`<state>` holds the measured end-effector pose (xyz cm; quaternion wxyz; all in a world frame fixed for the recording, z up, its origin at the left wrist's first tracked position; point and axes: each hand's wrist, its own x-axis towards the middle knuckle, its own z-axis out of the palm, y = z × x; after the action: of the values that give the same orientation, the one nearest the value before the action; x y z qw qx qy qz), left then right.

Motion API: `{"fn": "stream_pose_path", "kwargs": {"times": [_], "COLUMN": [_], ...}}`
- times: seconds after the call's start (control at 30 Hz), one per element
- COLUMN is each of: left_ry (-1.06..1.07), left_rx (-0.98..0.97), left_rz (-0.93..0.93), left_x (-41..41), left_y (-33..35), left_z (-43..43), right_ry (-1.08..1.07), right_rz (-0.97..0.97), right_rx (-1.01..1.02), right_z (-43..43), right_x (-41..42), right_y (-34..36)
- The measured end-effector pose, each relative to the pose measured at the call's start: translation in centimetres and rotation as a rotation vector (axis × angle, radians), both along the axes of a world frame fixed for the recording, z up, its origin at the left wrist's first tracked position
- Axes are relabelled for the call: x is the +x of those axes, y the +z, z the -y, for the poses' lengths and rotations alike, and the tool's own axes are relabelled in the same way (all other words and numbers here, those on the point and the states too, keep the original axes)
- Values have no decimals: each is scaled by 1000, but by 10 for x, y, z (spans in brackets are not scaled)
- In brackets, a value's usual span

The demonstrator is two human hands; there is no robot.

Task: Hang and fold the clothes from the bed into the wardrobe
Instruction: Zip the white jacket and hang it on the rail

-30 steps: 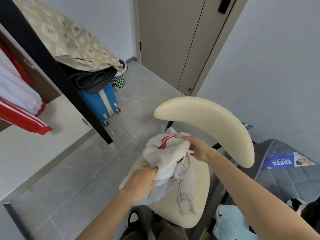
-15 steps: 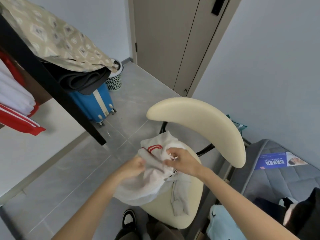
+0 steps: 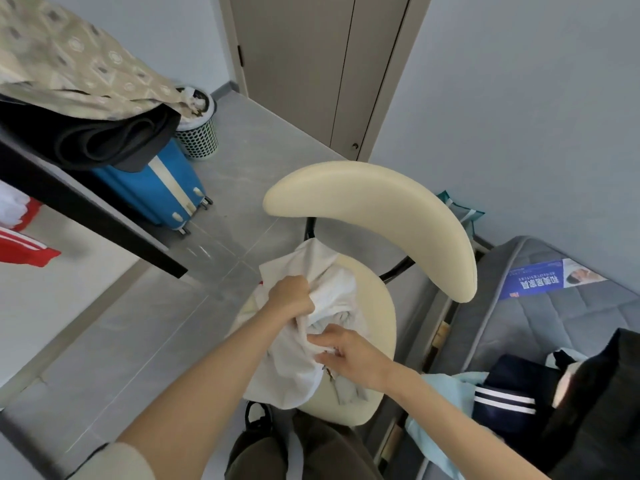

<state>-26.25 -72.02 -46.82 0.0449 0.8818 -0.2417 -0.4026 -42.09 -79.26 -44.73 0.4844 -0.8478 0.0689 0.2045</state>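
Observation:
A crumpled white garment [image 3: 325, 282] lies on the seat of a cream chair [image 3: 377, 199] in front of me. My left hand [image 3: 289, 297] is closed in a fist on a bunch of its cloth. My right hand [image 3: 349, 355] pinches the cloth lower down with its fingertips. On the grey bed [image 3: 540, 317] at the right lie a light blue piece [image 3: 446, 386], a navy garment with white stripes [image 3: 512, 393] and black clothing [image 3: 602, 393]. The wardrobe's dark frame [image 3: 86, 209] crosses the left, with red and white clothes [image 3: 20, 244] inside.
A blue suitcase [image 3: 152, 188] stands by the wardrobe, with black cloth [image 3: 104, 143] and a patterned beige sheet [image 3: 69, 67] on top. A perforated bin [image 3: 199, 133] sits near the closed door [image 3: 311, 71]. My shoe [image 3: 256, 417] rests on the grey tiled floor.
My hands have shifted along the white garment: the left fist now sits higher, the right has dropped lower toward me. The red stripe is now hidden. The view has tilted toward the bed.

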Motion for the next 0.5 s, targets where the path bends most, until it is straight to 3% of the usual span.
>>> {"fn": "stream_pose_path", "kwargs": {"times": [0.1, 0.2, 0.33, 0.4, 0.5], "left_ry": [140, 497, 973, 1073, 1079], "left_rx": [-99, -381, -695, -806, -873], "left_rz": [-6, -175, -428, -543, -601], "left_x": [2, 9, 17, 21, 26], "left_y": [-13, -13, 18, 37, 64], "left_z": [-2, -8, -23, -33, -46], "right_ry": [-76, -118, -31, -208, -488], "right_rz": [-105, -348, -490, -380, -106], "right_rx": [90, 355, 358, 226, -157], "right_z": [0, -6, -2, 1, 7], "right_x": [-7, -9, -2, 4, 14], "right_y": [-5, -5, -6, -8, -10]}}
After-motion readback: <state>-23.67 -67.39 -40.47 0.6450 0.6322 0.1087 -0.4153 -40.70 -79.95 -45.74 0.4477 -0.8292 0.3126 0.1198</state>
